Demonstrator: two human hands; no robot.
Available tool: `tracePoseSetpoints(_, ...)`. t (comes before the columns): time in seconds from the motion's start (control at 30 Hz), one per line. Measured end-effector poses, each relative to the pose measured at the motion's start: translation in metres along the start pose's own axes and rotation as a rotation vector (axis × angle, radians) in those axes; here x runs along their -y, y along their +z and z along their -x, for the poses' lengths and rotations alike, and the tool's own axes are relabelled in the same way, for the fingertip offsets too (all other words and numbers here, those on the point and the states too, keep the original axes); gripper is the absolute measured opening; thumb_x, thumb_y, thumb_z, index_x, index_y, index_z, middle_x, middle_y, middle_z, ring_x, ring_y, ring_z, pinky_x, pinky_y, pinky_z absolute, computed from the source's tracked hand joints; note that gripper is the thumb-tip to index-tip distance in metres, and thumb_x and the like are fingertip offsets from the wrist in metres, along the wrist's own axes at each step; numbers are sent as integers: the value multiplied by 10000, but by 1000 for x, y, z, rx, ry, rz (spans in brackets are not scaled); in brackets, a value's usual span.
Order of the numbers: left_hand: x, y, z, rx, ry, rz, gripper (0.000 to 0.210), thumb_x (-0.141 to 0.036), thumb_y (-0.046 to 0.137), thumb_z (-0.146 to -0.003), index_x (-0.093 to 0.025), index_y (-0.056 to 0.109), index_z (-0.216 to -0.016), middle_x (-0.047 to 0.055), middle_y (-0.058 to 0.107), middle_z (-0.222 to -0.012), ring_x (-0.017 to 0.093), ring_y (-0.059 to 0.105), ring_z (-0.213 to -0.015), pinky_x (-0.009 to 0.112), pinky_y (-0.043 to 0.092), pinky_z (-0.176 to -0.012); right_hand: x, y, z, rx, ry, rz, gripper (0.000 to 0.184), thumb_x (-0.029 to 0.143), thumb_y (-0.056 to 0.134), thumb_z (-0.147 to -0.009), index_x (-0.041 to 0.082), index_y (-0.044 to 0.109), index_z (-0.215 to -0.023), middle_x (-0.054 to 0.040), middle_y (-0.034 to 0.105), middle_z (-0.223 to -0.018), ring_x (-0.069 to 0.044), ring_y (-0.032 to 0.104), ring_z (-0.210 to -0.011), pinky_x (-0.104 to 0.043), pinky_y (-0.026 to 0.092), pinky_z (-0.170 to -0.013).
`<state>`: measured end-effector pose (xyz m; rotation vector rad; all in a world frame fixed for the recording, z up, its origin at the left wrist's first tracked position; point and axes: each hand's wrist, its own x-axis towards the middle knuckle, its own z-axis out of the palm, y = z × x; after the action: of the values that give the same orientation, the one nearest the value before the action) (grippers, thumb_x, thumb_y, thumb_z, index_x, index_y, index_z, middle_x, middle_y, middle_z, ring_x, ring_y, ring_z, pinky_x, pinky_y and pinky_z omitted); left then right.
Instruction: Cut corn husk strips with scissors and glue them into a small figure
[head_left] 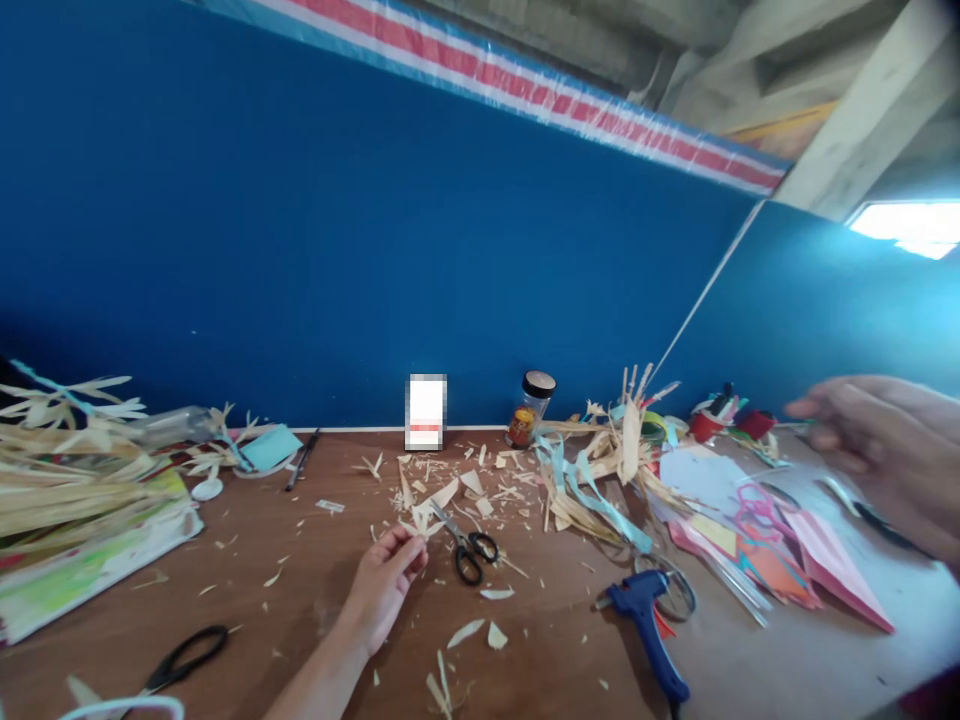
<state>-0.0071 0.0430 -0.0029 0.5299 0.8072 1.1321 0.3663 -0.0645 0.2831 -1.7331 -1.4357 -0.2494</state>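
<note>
My left hand (388, 585) is above the middle of the brown table, thumb and fingers pinched on a small flower-like piece of pale dried husk (424, 522). Just right of it lie black-handled scissors (471, 560), their blades pointing up-left towards the husk piece. Cut husk scraps (484, 506) are scattered around and behind both. At the far right edge my right hand (892, 450) is raised over the cluttered side of the table, blurred by motion. Its fingers point left, and whether it holds anything is unclear.
A blue glue gun (646, 625) lies right of centre. Behind are a black-lidded jar (529, 410) and a small white box (426, 410). Husk bundles (67, 490) cover the left, with more scissors (187, 655) in front. Pink paper (836, 570) lies right; a blue wall (375, 230) stands behind.
</note>
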Motion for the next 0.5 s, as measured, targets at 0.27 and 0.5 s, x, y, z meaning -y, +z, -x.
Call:
tracePoseSetpoints(0.27, -2, 2, 0, -12, 4, -18, 180, -178, 742, -559, -152, 596, -661, -35, 587, -619, 55, 536, -572, 157, 440, -594, 107, 36, -89, -50, 58, -475, 543, 403, 290, -794, 7, 660, -765, -179, 588, -1069, -35, 545, -693, -340, 264, -454)
tracePoseSetpoints(0.5, -3, 5, 4, 1, 16, -32, 182, -198, 745, -550, -146, 603, -651, -30, 576, -612, 62, 529, -565, 172, 436, -590, 156, 79, -131, 109, -318, -528, 817, 358, -61, -699, -81, 624, -635, -142, 454, -1218, -135, 516, -945, -308, 295, -487)
